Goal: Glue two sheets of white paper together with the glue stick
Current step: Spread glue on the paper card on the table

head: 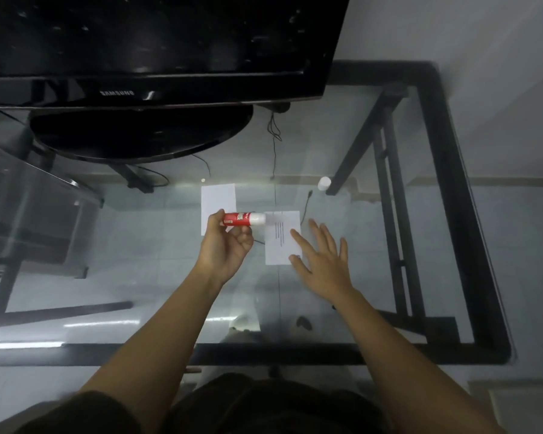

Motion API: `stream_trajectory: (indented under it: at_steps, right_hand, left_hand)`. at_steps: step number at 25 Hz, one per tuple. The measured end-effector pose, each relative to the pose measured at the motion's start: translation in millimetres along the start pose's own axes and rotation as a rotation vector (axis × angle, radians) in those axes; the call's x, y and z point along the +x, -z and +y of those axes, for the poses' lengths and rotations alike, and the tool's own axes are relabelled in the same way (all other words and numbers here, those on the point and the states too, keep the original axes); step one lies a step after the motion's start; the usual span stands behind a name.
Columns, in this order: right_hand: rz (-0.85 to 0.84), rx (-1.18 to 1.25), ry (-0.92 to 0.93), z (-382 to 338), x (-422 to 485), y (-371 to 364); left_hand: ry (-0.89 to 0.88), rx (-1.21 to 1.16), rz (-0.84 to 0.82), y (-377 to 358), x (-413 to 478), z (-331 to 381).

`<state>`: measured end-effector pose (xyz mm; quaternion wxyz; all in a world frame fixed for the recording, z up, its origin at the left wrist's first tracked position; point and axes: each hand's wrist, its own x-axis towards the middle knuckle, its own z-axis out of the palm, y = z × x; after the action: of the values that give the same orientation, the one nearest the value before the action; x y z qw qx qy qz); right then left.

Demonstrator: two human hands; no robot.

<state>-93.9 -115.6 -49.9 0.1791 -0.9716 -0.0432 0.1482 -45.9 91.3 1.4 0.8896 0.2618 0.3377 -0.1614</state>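
We see the glue stick (243, 219) first: a short round tube with a glossy red label carrying white lettering we cannot read, and a smooth white end that points toward the right-hand sheet. Our left hand (224, 245) holds it lying sideways just above the glass table (389, 308), fingers curled around the red end and thumb on top. We take the right-hand sheet (281, 238) as our landmark: a small flat rectangle of matte white paper with faint lines of grey print showing on it, lying on the glass. The white end of the tube hovers at its upper left corner, where a soft blur hides whether it touches. Our right hand (322, 261) is spread wide and flat, holding nothing, fingertips resting on that sheet's lower right part. A second, plain white sheet (217, 202) lies to the left of the landmark, partly behind the left hand. A small white cap (324, 183) stands beyond the sheet, to its upper right, near a black metal table leg (358, 145).
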Motion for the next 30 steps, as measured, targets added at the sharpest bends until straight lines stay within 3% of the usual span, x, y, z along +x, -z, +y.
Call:
stream_trajectory:
  at_steps: [3,7,11,16,21,23,26,28,30]
  right_hand:
    - [0.016,0.042,-0.024,0.1,2.2,-2.2]
    - [-0.004,0.064,-0.038,2.6,3.9,-2.6]
    - [-0.010,0.056,-0.039,1.3,4.4,-4.0]
    - [-0.005,0.089,-0.038,-0.1,5.4,-3.8]
    - [0.005,0.107,-0.033,-0.4,5.5,-3.5]
    - [0.010,0.134,-0.029,-0.7,6.9,-3.6]
    - [0.015,0.140,-0.035,-0.5,7.0,-4.6]
    - [0.021,0.147,-0.031,0.5,5.9,-5.1]
    - [0.025,0.145,-0.030,0.4,6.5,-5.3]
  left_hand:
    - [-0.061,0.242,-0.052,-3.6,5.3,-1.2]
    - [-0.383,1.242,-0.188,3.6,-1.3,0.6]
    - [-0.593,1.681,-0.340,12.6,-10.0,5.6]
    - [-0.608,1.916,-0.565,7.7,-6.9,5.8]
    - [-0.626,2.020,-0.661,-23.0,16.1,14.3]
    - [-0.701,2.030,-0.638,-33.8,24.3,23.0]
    - [-0.803,1.958,-0.473,-39.7,29.0,35.9]
    - [-0.751,1.931,-0.525,-35.8,22.1,31.2]
    - [-0.646,1.952,-0.679,-27.3,12.2,17.6]
